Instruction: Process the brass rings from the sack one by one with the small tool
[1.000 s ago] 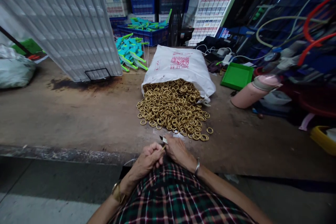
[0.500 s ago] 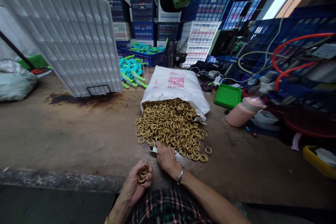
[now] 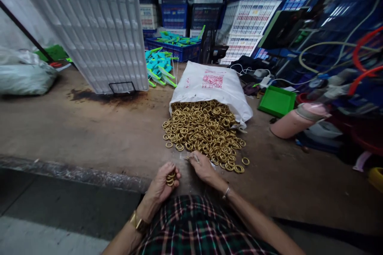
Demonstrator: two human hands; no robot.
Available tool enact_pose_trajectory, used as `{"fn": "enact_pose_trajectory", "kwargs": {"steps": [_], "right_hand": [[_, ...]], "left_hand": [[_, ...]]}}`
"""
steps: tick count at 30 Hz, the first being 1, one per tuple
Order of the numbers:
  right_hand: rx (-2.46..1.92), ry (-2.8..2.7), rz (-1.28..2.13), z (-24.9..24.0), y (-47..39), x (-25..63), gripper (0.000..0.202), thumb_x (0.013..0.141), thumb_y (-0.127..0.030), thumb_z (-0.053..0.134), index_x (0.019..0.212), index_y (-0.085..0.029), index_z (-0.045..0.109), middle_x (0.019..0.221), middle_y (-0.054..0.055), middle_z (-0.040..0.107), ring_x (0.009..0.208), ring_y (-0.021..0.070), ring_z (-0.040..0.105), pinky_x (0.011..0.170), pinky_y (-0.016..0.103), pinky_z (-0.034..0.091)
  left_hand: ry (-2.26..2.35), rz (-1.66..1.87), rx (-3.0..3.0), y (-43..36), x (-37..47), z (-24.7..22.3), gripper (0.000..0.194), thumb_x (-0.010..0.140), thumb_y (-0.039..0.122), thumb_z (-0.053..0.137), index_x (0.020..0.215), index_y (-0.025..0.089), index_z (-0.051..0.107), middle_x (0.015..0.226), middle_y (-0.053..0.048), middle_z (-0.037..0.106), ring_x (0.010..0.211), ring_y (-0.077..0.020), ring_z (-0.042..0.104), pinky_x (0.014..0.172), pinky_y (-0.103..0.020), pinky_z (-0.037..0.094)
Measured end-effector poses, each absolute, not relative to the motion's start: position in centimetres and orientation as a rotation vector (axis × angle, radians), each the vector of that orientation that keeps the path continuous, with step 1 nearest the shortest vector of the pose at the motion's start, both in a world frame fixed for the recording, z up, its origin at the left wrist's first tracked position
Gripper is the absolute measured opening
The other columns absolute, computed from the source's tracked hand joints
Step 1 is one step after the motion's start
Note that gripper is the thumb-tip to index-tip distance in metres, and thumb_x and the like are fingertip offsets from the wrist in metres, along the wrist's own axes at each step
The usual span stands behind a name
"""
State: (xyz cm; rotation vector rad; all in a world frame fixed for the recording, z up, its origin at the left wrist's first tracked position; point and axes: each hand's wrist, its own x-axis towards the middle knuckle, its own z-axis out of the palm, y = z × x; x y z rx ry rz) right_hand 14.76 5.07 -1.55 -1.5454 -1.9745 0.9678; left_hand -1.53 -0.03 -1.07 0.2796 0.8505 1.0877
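Note:
Several gold-coloured rings point(image 3: 170, 178) sit in the curled fingers of my left hand point(image 3: 163, 181), just above the table's front part. My right hand point(image 3: 204, 166) is closed at the near edge of a heap of loose rings point(image 3: 206, 131). Something small and thin shows at its fingertips, but I cannot make out what it is. The heap spills from the mouth of a white sack point(image 3: 206, 83) with red print, which lies on its side. A few single rings lie apart at the heap's right edge.
A brown worktable point(image 3: 89, 135) carries a white ribbed panel point(image 3: 89, 28) on a wire stand at left. Turquoise and green plastic pieces point(image 3: 160, 65) lie behind it. At right are a green tray point(image 3: 277, 101) and a pink bottle point(image 3: 296, 121). Stacked crates point(image 3: 175, 16) stand behind.
The camera view has tilted down and shifted left. My right hand has drawn slightly back from the heap, and the dark-tipped white item by its fingers no longer shows clearly. My left hand keeps its rings.

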Motion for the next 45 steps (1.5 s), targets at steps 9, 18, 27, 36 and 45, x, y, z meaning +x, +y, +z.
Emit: {"fn": "enact_pose_trajectory", "kwargs": {"steps": [9,18,27,36,45], "right_hand": [[-1.247,-1.348,1.908,0.3,3.4,14.8,0.02,0.073,-0.039,0.048,0.074,-0.02,0.042,0.05,-0.011,0.033,0.036,0.0035,0.021,0.035,0.017,0.018],[-1.308,-1.524,1.701,-0.7,3.7,14.6,0.027,0.079,-0.042,0.043,0.066,-0.019,0.043,0.05,-0.008,0.039,0.04,0.005,0.03,0.039,0.018,0.022],[-1.357,-1.69,1.45,-1.7,4.0,14.0,0.027,0.08,-0.037,0.043,0.061,-0.017,0.046,0.052,-0.006,0.045,0.05,0.0073,0.038,0.049,0.02,0.03],[-1.352,-1.623,1.522,-1.8,3.9,14.0,0.026,0.08,-0.036,0.043,0.063,-0.017,0.048,0.051,-0.005,0.047,0.047,0.0071,0.039,0.047,0.019,0.03],[-1.43,-1.83,1.181,-1.8,3.8,14.2,0.019,0.079,-0.024,0.038,0.061,-0.018,0.043,0.056,-0.004,0.045,0.053,0.0092,0.04,0.051,0.02,0.03]], "left_hand": [[1.121,0.986,0.734,0.6,-0.4,-0.7,0.039,0.069,0.046,0.062,0.091,0.015,0.053,0.056,0.006,0.049,0.043,-0.005,0.042,0.038,-0.015,0.031],[1.228,0.93,0.895,0.4,-0.3,-0.8,0.035,0.069,0.049,0.06,0.074,0.015,0.052,0.048,0.007,0.045,0.039,-0.0048,0.037,0.039,-0.017,0.029],[1.207,0.875,0.913,0.3,-0.2,-0.4,0.035,0.071,0.049,0.058,0.074,0.015,0.054,0.052,0.006,0.048,0.039,-0.0043,0.038,0.039,-0.017,0.028],[0.97,0.872,0.725,0.0,-0.4,-1.0,0.033,0.072,0.046,0.058,0.08,0.015,0.053,0.057,0.004,0.049,0.04,-0.0035,0.037,0.038,-0.016,0.027],[1.05,0.911,0.777,-0.2,-0.3,-1.3,0.033,0.072,0.047,0.058,0.077,0.016,0.05,0.059,0.005,0.049,0.042,-0.0038,0.038,0.04,-0.016,0.029]]}}
